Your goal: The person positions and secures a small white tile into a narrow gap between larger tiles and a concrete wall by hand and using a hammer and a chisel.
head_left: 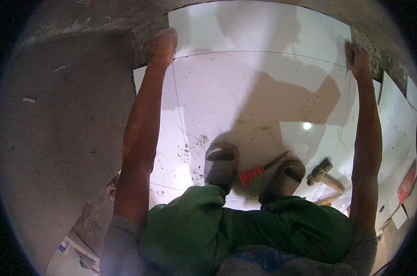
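Note:
A large white tile (259,27) lies across the far part of the floor, its near edge along a thin seam with the tile (208,87) closer to me. At its left near corner my left hand (164,48) is closed round the edge. My right hand (358,59) is closed at the opposite side edge, fingers curled in. Both arms are stretched far forward. Between my shoes lies a chisel (256,174) with a red grip, and to the right of them a hammer (324,176) with a wooden handle.
My slippers (221,165) stand on the white tiles. A grey rough wall or floor surface (70,115) fills the left, and a rough strip (146,39) borders the far tile. At the right are more white tile pieces (392,106) and a red object (407,184).

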A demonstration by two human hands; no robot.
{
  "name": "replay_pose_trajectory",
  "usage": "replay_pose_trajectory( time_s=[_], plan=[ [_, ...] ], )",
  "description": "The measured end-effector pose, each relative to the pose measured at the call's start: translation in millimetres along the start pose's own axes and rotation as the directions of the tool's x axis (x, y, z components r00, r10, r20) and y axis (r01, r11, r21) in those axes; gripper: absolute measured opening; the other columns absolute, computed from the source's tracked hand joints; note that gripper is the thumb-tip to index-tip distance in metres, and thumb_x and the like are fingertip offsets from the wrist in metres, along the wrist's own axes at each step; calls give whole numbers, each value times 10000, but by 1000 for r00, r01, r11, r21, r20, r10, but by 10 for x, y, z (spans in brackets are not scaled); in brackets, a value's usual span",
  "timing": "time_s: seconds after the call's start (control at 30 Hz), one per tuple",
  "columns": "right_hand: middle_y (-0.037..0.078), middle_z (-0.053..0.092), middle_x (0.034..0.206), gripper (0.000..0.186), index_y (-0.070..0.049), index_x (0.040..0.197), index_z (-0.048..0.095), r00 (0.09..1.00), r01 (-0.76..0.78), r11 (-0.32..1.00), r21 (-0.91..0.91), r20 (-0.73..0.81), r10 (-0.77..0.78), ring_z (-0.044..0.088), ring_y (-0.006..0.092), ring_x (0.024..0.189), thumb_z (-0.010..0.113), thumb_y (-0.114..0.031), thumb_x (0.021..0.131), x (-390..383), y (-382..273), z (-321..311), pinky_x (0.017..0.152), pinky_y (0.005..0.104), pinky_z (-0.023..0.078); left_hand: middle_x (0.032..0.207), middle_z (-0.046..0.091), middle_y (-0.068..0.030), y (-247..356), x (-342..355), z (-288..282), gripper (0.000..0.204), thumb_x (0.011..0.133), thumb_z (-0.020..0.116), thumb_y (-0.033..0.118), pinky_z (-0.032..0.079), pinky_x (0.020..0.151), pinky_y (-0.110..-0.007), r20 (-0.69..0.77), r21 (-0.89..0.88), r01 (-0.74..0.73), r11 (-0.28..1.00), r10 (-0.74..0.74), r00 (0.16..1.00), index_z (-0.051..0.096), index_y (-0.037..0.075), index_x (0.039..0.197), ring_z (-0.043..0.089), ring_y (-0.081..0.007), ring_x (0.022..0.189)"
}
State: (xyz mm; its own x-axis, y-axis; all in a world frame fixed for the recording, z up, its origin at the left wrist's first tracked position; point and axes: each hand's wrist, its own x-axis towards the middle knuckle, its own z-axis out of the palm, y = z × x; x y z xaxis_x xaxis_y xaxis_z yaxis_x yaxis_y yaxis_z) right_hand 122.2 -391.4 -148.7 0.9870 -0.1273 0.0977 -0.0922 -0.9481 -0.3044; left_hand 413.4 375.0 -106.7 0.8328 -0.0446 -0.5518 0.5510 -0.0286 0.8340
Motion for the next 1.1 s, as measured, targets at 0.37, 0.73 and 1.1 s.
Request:
replay_pose_trajectory(
  time_s=[0.37, 0.73, 1.1],
  plan=[
    [-1, 566, 775, 370, -2, 1190, 675, 991, -96, 951, 295, -64, 119, 515, 122, 670, 539, -293, 1007, -21, -152, 2, 599, 300, 429, 1128, 649, -84, -348, 124, -21, 296, 1009, 562, 248, 489, 954, -355, -36, 18, -136, 990, 137, 990, 636, 47, 1213, 615, -220, 1070],
    [-9, 612, 890, 455, -76, 1318, 655, 988, -93, 842, 531, -53, 143, 523, 149, 780, 697, -230, 892, -246, -592, -338, 756, 388, 454, 1468, 516, -147, -385, -29, 43, 395, 1030, 541, 247, 332, 1162, -392, 144, 474, -388, 790, 365, 920, 554, 14, 1348, 478, -281, 1351],
    [94, 646, 1203, 477, -70, 1269, 647, 970, -234, 806, 543, 70, 235, 593, 251, 1051, 745, -136, 807, -247, -390, -179, 913, 410, 468, 1312, 586, -106, -292, -139, 139, 308, 990, 547, 123, 380, 1111, -361, 352, 843, -494, 215, 474, 807, 593, -4, 1267, 518, -221, 1275]
  ],
)
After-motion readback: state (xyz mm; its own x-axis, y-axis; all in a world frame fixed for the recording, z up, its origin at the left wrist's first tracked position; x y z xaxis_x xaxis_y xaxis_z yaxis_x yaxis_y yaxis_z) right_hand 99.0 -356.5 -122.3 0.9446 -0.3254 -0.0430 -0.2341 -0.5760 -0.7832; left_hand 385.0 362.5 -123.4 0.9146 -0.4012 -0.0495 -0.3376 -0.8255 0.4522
